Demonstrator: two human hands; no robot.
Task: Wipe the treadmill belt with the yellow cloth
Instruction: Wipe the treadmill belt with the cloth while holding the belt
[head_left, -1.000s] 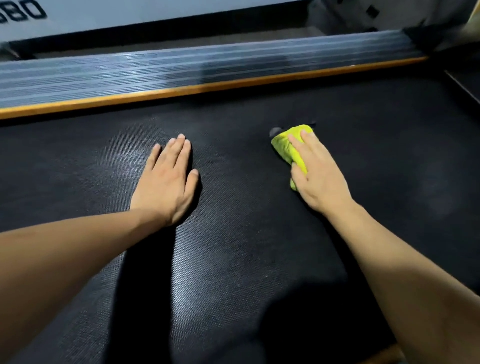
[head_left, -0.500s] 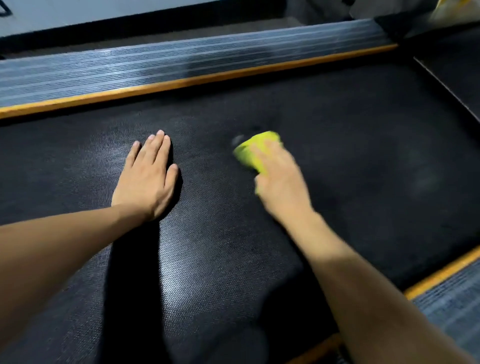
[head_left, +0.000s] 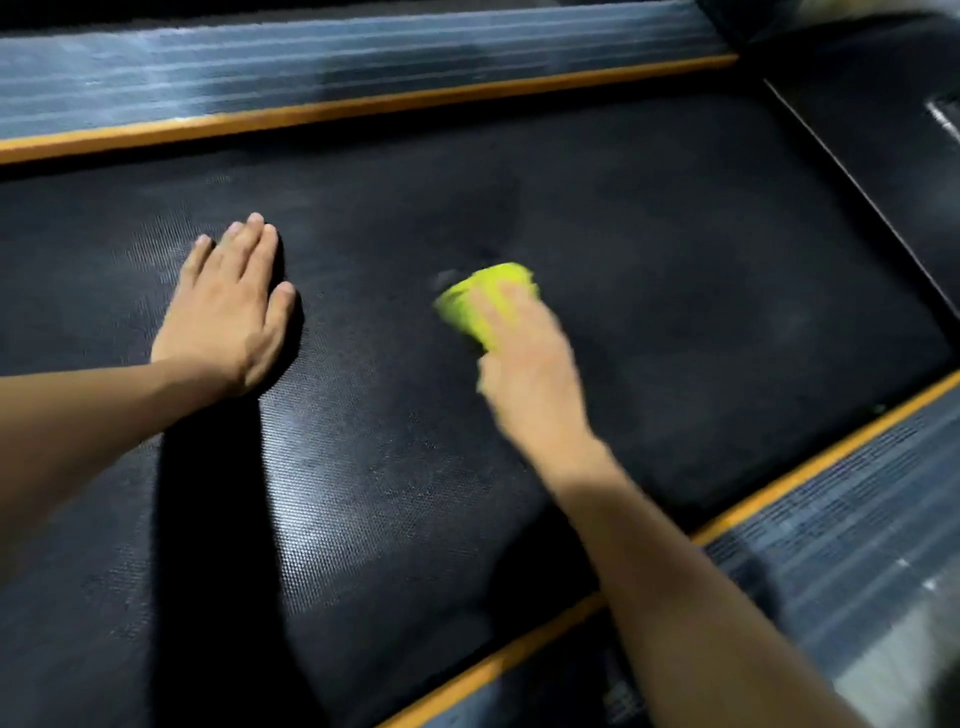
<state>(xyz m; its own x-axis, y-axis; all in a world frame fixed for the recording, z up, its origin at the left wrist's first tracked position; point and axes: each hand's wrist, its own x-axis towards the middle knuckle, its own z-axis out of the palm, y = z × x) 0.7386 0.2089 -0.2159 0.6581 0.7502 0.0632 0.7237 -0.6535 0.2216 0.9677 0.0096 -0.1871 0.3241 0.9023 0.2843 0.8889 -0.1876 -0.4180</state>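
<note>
A: What did the yellow cloth (head_left: 485, 299) look like?

B: Bright yellow-green, bunched into a small wad, and blurred. It lay on the treadmill belt (head_left: 675, 260) a little right of the middle, well apart from both side rails. Only its far and left parts showed; the rest was under the right hand (head_left: 524, 364).

A: And the belt itself?

B: Black, with a fine dotted texture that caught a pale sheen in the middle, between the two forearms. Dark shadows fell under each arm.

A: How many of each thing did you count?

B: One cloth, one belt and two bare hands. There were two ribbed grey side rails, the far rail (head_left: 311, 62) along the top and the near rail (head_left: 841, 530) at lower right. Each had an orange strip along the belt's edge, so two strips, far (head_left: 363, 106) and near (head_left: 779, 473).

A: What were the fingers doing?

B: The left hand (head_left: 228, 317) lay flat on the belt, palm down. Its fingers (head_left: 249, 249) were stretched straight and close together, with the thumb a little apart. It held nothing and only pressed on the belt.

A: And the right?

B: It sat on top of the cloth, its fingers (head_left: 501, 306) laid forward over the wad and pressing it onto the belt. They looked fairly extended, not clenched, but the hand was smeared with motion blur. I couldn't tell whether the thumb gripped the cloth's edge from the side.

A: Were the hands close together?

B: No, a clear stretch of belt lay between them.
</note>
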